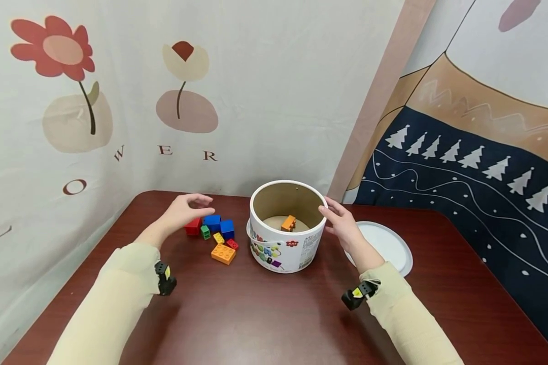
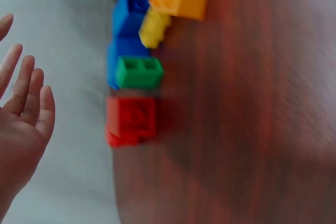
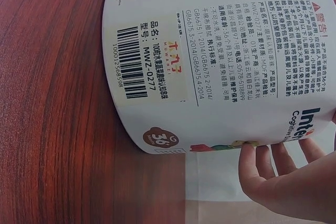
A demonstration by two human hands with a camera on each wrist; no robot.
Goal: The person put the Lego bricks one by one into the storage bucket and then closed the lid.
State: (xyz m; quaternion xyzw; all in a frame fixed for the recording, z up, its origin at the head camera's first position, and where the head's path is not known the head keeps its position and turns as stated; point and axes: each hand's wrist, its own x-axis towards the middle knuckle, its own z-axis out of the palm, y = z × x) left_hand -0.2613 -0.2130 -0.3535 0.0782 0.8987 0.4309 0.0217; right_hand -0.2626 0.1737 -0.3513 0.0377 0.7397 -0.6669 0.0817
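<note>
A white round bucket (image 1: 285, 262) with a printed label stands upright, its top uncovered. One orange toy brick (image 1: 288, 223) lies on its floor. My right hand (image 1: 342, 225) grips the bucket's right rim, its fingers (image 3: 281, 153) against the outer wall in the right wrist view. Above the loose bricks hovers my left hand (image 1: 182, 210), holding nothing, fingers loosely bent. Below it are a red brick (image 1: 194, 227), a green brick (image 1: 205, 232) and two blue bricks (image 1: 227, 229). Nearer me lie a yellow brick (image 1: 218, 238), a small red brick (image 1: 232, 244) and a larger orange brick (image 1: 223, 254).
A round white lid (image 1: 388, 243) lies on the dark red-brown table (image 1: 255, 319), right of the bucket and partly behind my right forearm. A flower-printed curtain (image 1: 274, 101) hangs beyond the far edge, with a dark tree-patterned cloth (image 1: 438, 192) at the right.
</note>
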